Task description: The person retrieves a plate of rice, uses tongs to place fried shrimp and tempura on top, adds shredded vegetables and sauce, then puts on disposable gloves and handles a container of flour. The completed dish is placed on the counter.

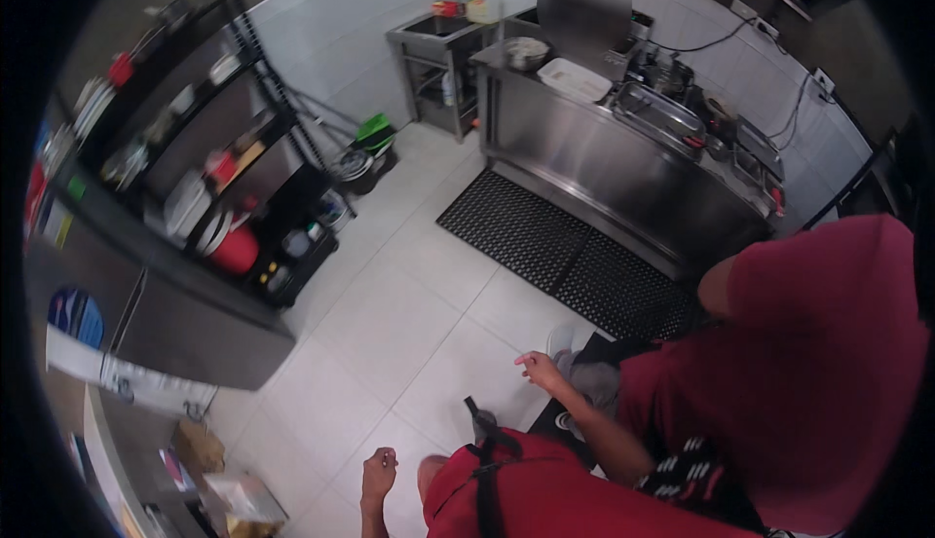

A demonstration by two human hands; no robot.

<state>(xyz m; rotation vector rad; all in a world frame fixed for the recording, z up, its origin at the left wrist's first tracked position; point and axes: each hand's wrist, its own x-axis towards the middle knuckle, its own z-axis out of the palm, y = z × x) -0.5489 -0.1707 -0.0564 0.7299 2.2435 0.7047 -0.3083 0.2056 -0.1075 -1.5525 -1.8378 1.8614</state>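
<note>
My left hand (pixel 380 473) hangs low in front of me at the left of the red apron (pixel 506 489), its fingers curled in and nothing visible in them. To the right, my right hand (pixel 539 369) is held out over the pale tiles, with the index finger partly stretched out and no object in it. Neither hand touches anything. A co-worker in a maroon shirt (pixel 808 363) stands close at my right, with one light shoe (pixel 560 339) showing just beyond my right hand.
A steel counter (pixel 584 134) with pans and a bowl stands ahead, a perforated black mat (pixel 555 236) before it. Beyond is a small sink (pixel 435 27). Black shelving (pixel 268 80) and a grey fridge (pixel 185 295) line the left; cardboard boxes (pixel 200 445) sit lower left.
</note>
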